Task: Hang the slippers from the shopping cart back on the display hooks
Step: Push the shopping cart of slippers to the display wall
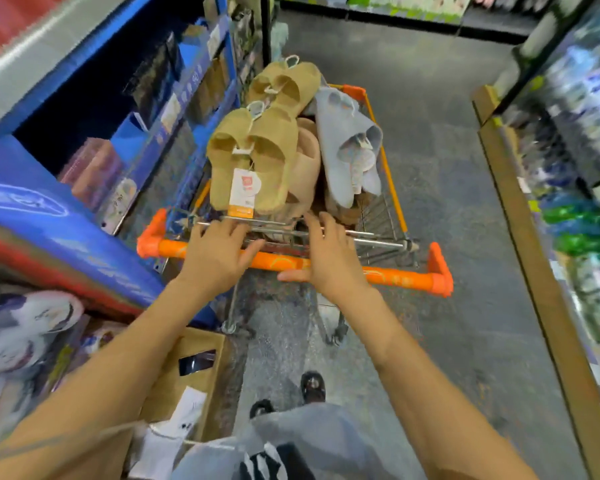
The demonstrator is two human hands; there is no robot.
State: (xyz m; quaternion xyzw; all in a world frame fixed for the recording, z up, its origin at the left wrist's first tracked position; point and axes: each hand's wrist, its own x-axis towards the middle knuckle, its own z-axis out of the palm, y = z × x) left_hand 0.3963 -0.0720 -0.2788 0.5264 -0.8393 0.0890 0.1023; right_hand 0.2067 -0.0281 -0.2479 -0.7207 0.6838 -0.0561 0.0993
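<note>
A shopping cart (392,188) with an orange handle (395,277) stands in the aisle ahead of me, piled with slippers. A tan pair (253,157) with a white and orange tag lies nearest, a second tan pair (288,83) behind it, a beige pair (307,161) in the middle and a grey-blue pair (347,140) at the right. My left hand (219,252) hovers over the handle with fingers spread, its fingertips near the tag. My right hand (329,254) is also open above the handle, fingertips at the wire rim. No display hooks are visible.
Blue shelving (174,109) with boxed goods runs along the left, close to the cart. A cardboard box (187,372) sits on the floor at my lower left. A wooden-edged shelf (534,244) with packaged goods lines the right. Grey floor stretches ahead.
</note>
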